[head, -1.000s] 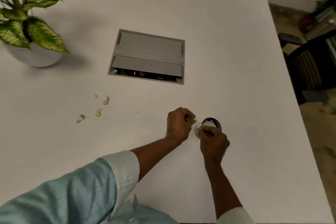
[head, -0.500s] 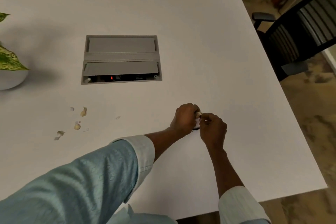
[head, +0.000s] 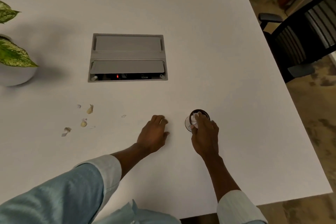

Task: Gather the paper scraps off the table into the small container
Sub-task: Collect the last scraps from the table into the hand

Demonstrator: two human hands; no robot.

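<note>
The right hand [head: 204, 133] sits over the near side of the small container [head: 198, 120], fingers loosely curled around its rim and wall; its fingertips reach to the crumpled white paper [head: 195, 121] inside, though whether they pinch it cannot be told. The container is one dark-rimmed, clear-walled cup standing upright on the white table [head: 209, 51], right of centre. Just left of it, apart from it, the left hand [head: 154, 134] hovers low over the table, palm down, fingers slackly bent and holding nothing visible.

Further left lie the paper scraps [head: 83, 120], about seven in all: one small pale piece alone near the left hand, and a loose cluster of six beyond it, some tan, some whitish. None touch either hand.

Far of the hands, one grey cable hatch [head: 127, 57] is set flush into the table, with a red light in its near slot. One potted plant [head: 12, 60] stands at the left edge. One black chair [head: 298, 42] stands off the right edge. Bare table lies between the hands and the scraps, and the near edge runs close behind the forearms.
</note>
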